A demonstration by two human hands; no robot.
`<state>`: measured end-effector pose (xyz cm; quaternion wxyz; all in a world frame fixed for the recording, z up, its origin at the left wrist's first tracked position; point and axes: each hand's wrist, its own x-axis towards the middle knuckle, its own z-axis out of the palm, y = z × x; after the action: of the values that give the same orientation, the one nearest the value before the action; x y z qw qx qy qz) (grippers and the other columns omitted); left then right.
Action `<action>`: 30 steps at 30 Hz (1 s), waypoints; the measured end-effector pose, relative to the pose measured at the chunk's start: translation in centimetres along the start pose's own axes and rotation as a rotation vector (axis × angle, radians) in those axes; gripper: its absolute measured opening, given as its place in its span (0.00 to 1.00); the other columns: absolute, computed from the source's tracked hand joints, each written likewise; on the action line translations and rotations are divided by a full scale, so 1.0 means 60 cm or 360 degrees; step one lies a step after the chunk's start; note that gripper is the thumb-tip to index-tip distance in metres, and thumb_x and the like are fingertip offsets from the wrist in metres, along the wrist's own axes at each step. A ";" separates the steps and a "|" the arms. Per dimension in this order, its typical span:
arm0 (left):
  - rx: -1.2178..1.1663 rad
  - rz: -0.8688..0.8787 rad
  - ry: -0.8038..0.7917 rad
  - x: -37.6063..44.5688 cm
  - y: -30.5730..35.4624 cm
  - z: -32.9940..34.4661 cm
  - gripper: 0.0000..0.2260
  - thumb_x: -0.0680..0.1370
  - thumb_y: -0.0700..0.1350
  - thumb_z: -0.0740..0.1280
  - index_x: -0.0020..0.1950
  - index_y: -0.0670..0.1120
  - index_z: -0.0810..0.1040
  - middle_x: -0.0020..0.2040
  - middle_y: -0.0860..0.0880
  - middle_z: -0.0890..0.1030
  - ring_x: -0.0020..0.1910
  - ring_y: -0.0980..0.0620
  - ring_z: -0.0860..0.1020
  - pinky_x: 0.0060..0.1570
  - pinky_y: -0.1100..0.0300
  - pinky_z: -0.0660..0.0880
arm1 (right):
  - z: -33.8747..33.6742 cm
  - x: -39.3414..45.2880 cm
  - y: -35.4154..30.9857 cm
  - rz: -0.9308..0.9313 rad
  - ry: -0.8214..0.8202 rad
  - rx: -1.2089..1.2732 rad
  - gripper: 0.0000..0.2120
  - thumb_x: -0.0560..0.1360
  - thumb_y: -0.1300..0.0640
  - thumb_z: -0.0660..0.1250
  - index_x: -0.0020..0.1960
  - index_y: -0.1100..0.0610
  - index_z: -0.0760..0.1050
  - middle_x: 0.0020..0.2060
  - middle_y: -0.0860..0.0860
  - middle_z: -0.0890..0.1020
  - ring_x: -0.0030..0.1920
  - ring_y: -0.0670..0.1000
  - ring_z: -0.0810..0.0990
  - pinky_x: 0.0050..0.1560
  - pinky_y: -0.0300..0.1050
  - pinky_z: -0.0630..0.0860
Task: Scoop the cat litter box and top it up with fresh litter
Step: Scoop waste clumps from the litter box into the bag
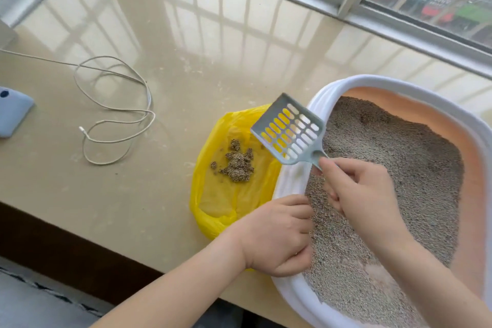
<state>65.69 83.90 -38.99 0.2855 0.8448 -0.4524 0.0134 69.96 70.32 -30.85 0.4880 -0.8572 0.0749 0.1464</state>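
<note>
Right hand (pixel 356 189) pinches empty scoop (pixel 288 132) over yellow bag (pixel 213 194); left hand (pixel 277 237) grips litter box (pixel 287 181) rim. Best next: dig deep, sift slowly, keep box steady.

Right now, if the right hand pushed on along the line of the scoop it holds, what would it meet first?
Probably the yellow bag. The right hand holds the scoop pointing up-left over the litter box rim, the scoop's head already above the bag. Height is unclear.
</note>
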 end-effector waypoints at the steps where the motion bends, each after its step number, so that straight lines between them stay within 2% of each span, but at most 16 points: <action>1: 0.0024 -0.0019 -0.0008 0.000 0.002 -0.001 0.13 0.76 0.43 0.61 0.31 0.44 0.74 0.32 0.46 0.73 0.39 0.44 0.69 0.59 0.53 0.68 | -0.017 -0.006 0.001 0.0219 -0.0025 0.0319 0.16 0.79 0.55 0.64 0.39 0.66 0.76 0.21 0.51 0.65 0.21 0.46 0.61 0.21 0.36 0.56; 3: 0.0053 -0.0069 -0.0008 0.001 0.009 -0.003 0.15 0.77 0.44 0.60 0.31 0.45 0.73 0.32 0.47 0.72 0.38 0.45 0.69 0.59 0.53 0.69 | -0.057 -0.022 0.008 0.0518 -0.0045 0.0633 0.13 0.79 0.55 0.63 0.43 0.64 0.77 0.22 0.48 0.65 0.19 0.44 0.60 0.19 0.31 0.53; 5: 0.0077 -0.0135 0.0004 0.007 0.018 -0.005 0.15 0.78 0.44 0.61 0.30 0.47 0.71 0.30 0.50 0.70 0.37 0.48 0.68 0.56 0.55 0.69 | -0.102 -0.037 0.020 0.0648 -0.0040 0.0788 0.13 0.78 0.52 0.63 0.43 0.61 0.77 0.22 0.48 0.65 0.19 0.44 0.60 0.17 0.30 0.54; 8: 0.0087 -0.0252 0.0043 0.027 0.028 -0.013 0.16 0.77 0.45 0.63 0.29 0.50 0.66 0.29 0.52 0.67 0.35 0.51 0.66 0.52 0.61 0.69 | -0.173 -0.041 0.056 0.0741 0.0087 0.0510 0.15 0.79 0.50 0.61 0.40 0.59 0.73 0.21 0.49 0.66 0.18 0.46 0.61 0.18 0.30 0.56; 11: 0.0098 -0.0347 0.0056 0.050 0.033 -0.012 0.17 0.76 0.46 0.63 0.29 0.51 0.63 0.28 0.54 0.66 0.33 0.54 0.65 0.49 0.63 0.66 | -0.237 -0.017 0.091 0.0859 0.0127 0.0269 0.15 0.81 0.53 0.57 0.40 0.59 0.70 0.18 0.49 0.66 0.16 0.46 0.60 0.20 0.28 0.56; 17: 0.0296 -0.0498 0.0007 0.059 0.041 0.013 0.18 0.74 0.48 0.65 0.25 0.49 0.67 0.25 0.55 0.67 0.33 0.55 0.67 0.47 0.64 0.63 | -0.310 0.102 0.085 0.0904 -0.0108 -0.0198 0.13 0.80 0.60 0.57 0.43 0.65 0.76 0.15 0.47 0.69 0.14 0.44 0.63 0.15 0.30 0.56; 20: 0.0347 -0.0496 -0.0004 0.060 0.042 0.013 0.18 0.75 0.49 0.64 0.25 0.49 0.68 0.25 0.55 0.68 0.33 0.55 0.67 0.48 0.64 0.64 | -0.326 0.167 0.067 0.1055 -0.0361 -0.0164 0.15 0.82 0.64 0.51 0.42 0.67 0.72 0.15 0.48 0.67 0.13 0.43 0.62 0.13 0.32 0.56; 23: 0.0339 -0.0497 0.0003 0.061 0.042 0.013 0.18 0.75 0.49 0.63 0.25 0.50 0.66 0.25 0.55 0.67 0.33 0.56 0.66 0.48 0.61 0.67 | -0.331 0.233 0.071 0.1166 -0.0524 -0.0087 0.14 0.82 0.63 0.47 0.50 0.67 0.71 0.21 0.50 0.67 0.15 0.43 0.61 0.13 0.31 0.57; 25: 0.0348 -0.0502 0.0005 0.062 0.042 0.012 0.18 0.75 0.48 0.64 0.26 0.50 0.65 0.25 0.55 0.66 0.33 0.56 0.66 0.48 0.60 0.68 | -0.317 0.261 0.065 0.1143 -0.0501 -0.0106 0.12 0.80 0.65 0.49 0.54 0.68 0.70 0.25 0.51 0.67 0.19 0.45 0.63 0.13 0.33 0.59; 28: 0.0398 -0.0498 -0.0013 0.064 0.041 0.013 0.18 0.74 0.49 0.64 0.25 0.50 0.65 0.25 0.55 0.66 0.33 0.55 0.66 0.48 0.60 0.68 | -0.267 0.257 0.050 0.0772 -0.0310 -0.0460 0.10 0.78 0.66 0.57 0.38 0.63 0.71 0.29 0.54 0.72 0.27 0.49 0.69 0.14 0.32 0.66; 30: 0.0423 -0.0483 -0.0031 0.062 0.042 0.012 0.18 0.74 0.49 0.64 0.25 0.50 0.65 0.24 0.55 0.67 0.33 0.55 0.65 0.47 0.60 0.67 | -0.237 0.236 0.065 0.0738 -0.0172 -0.0354 0.10 0.77 0.65 0.58 0.39 0.64 0.72 0.31 0.54 0.74 0.28 0.49 0.70 0.15 0.33 0.67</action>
<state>65.79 79.64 -37.37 0.1658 0.9336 -0.3170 0.0217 84.81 56.31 -31.81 0.3475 -0.8565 0.2266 0.3071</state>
